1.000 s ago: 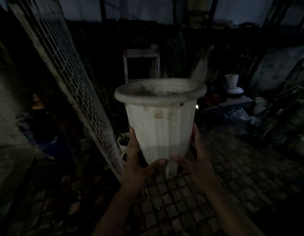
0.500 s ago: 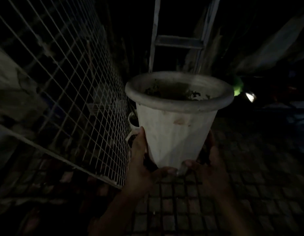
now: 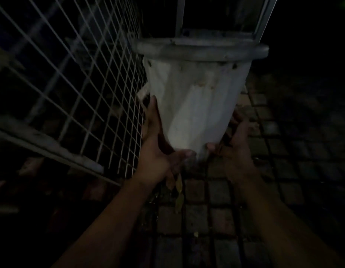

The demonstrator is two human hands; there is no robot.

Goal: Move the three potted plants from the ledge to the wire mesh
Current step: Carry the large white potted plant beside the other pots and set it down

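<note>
A tall white ribbed pot (image 3: 194, 105) with a broad rolled rim fills the middle of the view, held low over the brick paving. My left hand (image 3: 158, 151) grips its lower left side with the thumb under the base. My right hand (image 3: 235, 149) cups its lower right side. The pot's inside is hidden from this angle. The wire mesh panel (image 3: 75, 80) leans at the left, its lower edge close beside the pot. A sliver of a smaller white pot (image 3: 143, 92) shows between the mesh and the big pot.
A metal ladder (image 3: 220, 26) stands right behind the pot. Brick paving (image 3: 221, 219) with dry leaves (image 3: 178, 192) lies below my hands. The right side is dark.
The pot has gone forward and down toward the foot of the mesh, and my view has dropped with it. Its rim now hides the soil. Both hands keep their grip.
</note>
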